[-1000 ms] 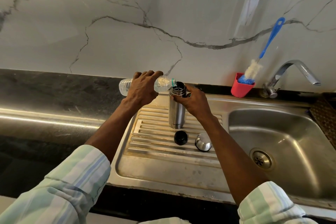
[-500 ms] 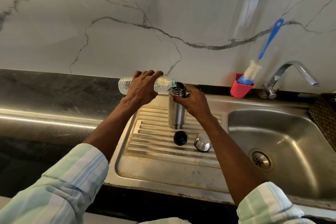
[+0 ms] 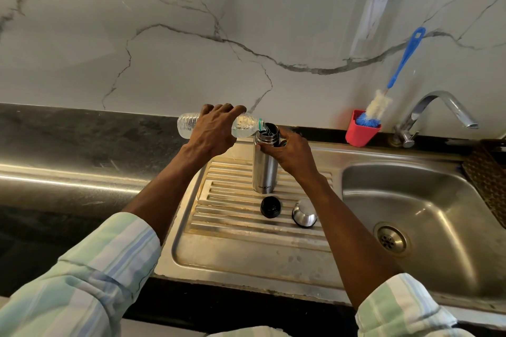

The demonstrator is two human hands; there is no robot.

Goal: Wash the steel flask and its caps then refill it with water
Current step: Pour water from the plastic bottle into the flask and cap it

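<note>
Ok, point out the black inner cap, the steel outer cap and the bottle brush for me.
black inner cap (image 3: 270,207), head view, on its top face.
steel outer cap (image 3: 304,213), head view, on its domed side.
bottle brush (image 3: 404,59), head view, on the middle of its blue handle.

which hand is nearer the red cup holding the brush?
Right. The right hand grips the steel flask, left of the red cup; the left hand holds the clear plastic bottle farther left.
</note>
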